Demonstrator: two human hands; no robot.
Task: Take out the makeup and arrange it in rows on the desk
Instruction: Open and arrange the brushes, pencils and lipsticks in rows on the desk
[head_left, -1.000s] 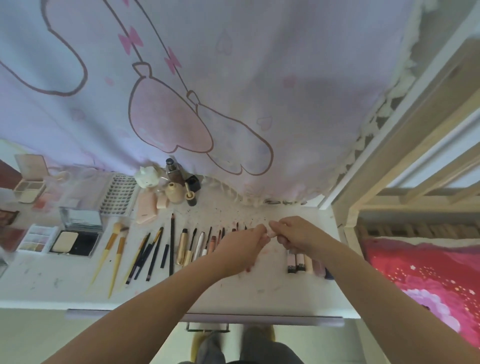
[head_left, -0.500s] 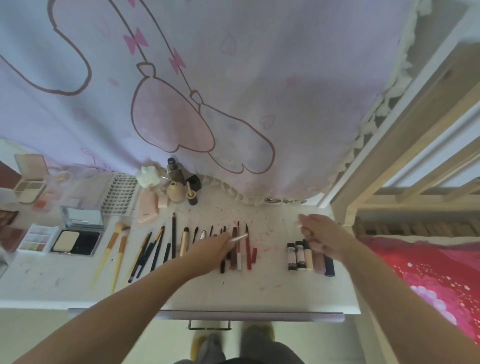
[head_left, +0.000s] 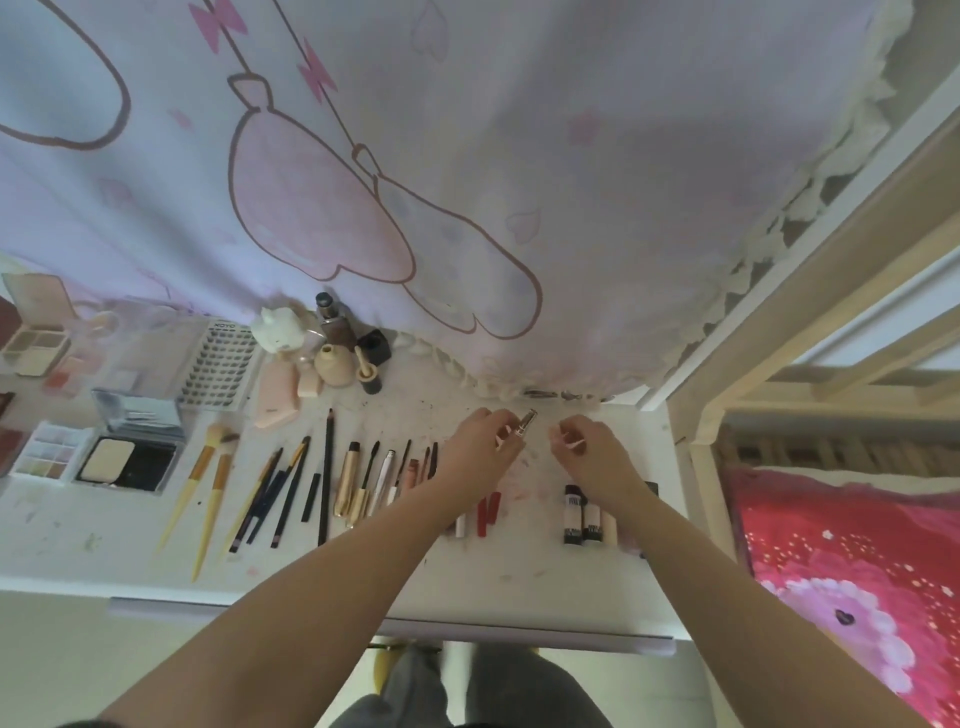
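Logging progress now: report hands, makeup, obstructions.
Left hand grips silver-tipped tube. Right hand pinches small pale piece. Brushes and pencils lie in row on desk. Nothing blocking.

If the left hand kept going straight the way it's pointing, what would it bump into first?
The left hand, gripping a small metallic tube, points away from the person toward the back of the desk. Bare desktop lies ahead, so it would probably meet the hanging curtain first, though depth is hard to judge.

White desk (head_left: 540, 592), stained, rows of brushes (head_left: 205, 486), pencils (head_left: 326, 475), lip tubes (head_left: 572, 514), palettes (head_left: 44, 456), small bottles (head_left: 335, 364)
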